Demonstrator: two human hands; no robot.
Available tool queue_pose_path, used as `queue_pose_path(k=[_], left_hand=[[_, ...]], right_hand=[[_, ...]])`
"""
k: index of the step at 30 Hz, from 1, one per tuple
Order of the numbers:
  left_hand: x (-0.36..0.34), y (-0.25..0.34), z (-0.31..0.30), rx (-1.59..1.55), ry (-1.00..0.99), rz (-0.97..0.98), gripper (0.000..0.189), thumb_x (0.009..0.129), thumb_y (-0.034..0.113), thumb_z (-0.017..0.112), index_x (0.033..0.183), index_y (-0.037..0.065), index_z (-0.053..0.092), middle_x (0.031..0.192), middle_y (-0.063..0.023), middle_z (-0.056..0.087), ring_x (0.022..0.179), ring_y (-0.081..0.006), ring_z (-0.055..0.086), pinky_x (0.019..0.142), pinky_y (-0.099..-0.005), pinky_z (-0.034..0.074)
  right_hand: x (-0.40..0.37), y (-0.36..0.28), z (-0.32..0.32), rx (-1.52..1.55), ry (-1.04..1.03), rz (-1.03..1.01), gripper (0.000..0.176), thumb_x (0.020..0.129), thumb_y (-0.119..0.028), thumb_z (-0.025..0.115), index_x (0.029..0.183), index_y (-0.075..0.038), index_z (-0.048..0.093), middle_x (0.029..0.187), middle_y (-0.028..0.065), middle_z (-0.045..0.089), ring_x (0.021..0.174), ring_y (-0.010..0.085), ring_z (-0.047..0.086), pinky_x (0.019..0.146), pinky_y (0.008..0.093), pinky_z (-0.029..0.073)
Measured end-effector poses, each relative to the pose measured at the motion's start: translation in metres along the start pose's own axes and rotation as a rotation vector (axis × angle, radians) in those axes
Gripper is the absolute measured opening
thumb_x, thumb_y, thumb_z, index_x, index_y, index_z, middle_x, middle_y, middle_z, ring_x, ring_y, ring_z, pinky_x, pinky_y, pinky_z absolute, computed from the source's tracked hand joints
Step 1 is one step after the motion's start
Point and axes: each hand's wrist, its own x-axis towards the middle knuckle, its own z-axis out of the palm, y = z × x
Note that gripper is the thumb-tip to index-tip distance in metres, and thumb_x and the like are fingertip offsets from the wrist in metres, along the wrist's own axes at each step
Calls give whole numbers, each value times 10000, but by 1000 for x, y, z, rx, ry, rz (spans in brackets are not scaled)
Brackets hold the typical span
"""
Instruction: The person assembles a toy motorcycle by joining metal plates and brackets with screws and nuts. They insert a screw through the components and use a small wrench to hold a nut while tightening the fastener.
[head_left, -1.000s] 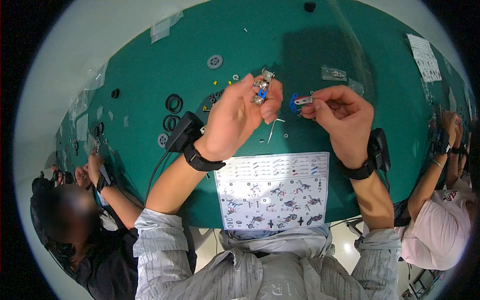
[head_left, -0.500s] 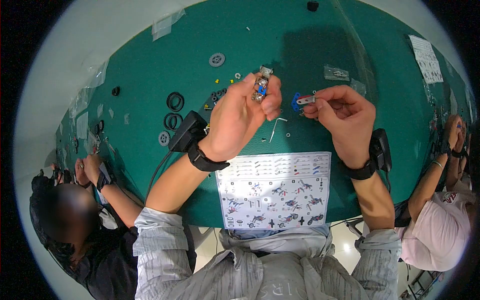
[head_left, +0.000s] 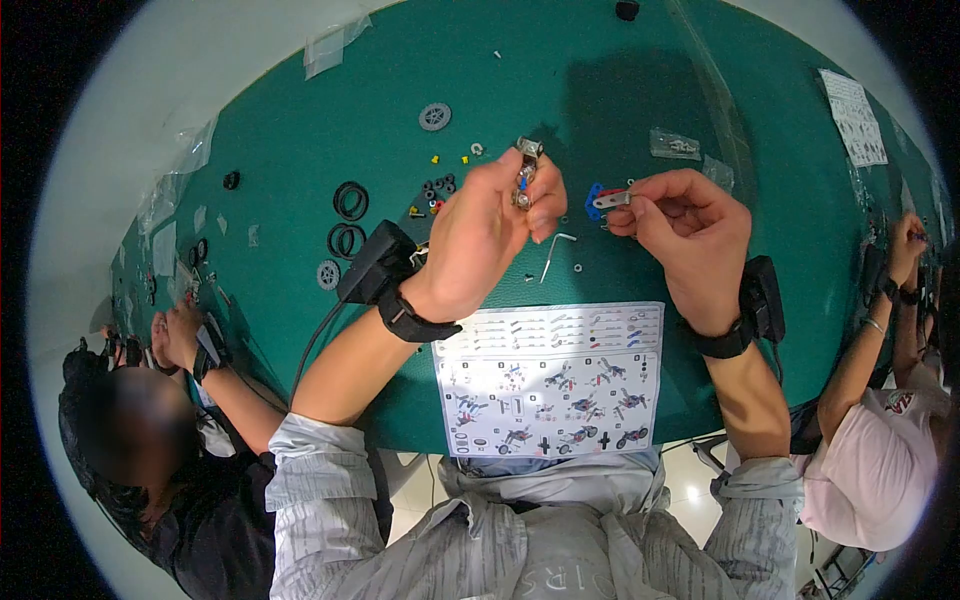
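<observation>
My left hand (head_left: 490,215) is closed around a small metal model assembly (head_left: 526,172) with a bit of blue on it. Its silvery top sticks up above my thumb and fingers. To the right, my right hand (head_left: 690,225) pinches a metal bracket assembly (head_left: 609,200) with blue and red parts, its blue end pointing left. The two assemblies are held apart over the table. Below and between them lie a white L-shaped hex key (head_left: 552,256) and a small nut (head_left: 577,268). A printed instruction sheet (head_left: 550,380) lies in front of me.
Left of my hands are black rubber tyres (head_left: 350,201), a grey wheel (head_left: 434,117), another wheel (head_left: 328,275) and several small black and yellow parts (head_left: 440,187). A clear parts bag (head_left: 674,145) lies at the back right. Other people work on both sides.
My left hand has turned slightly, so less of the assembly's blue part shows. My right hand stays nearly still. The person on the right has raised a hand slightly.
</observation>
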Motion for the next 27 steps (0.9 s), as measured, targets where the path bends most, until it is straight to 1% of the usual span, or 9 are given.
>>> queue_pose_path(k=[11,27], left_hand=[[-2,-3,1,-13,9,-20,371,1068,401,355,839,113,398,782,2,418,745,-128,387,725,-286,354],[-3,-3,0,-56,55,-53,344,1046,356,348,814,106,397,762,1,421,733,-135,383,727,-291,360]], right_hand=[[0,0,1,-14,5,14,90,898,40,711,981,52,678,897,117,740,828,169,739,763,279,618],[0,3,1,-30,-35,42,101,885,43,723,976,52,681,897,114,737,838,164,740,757,261,616]])
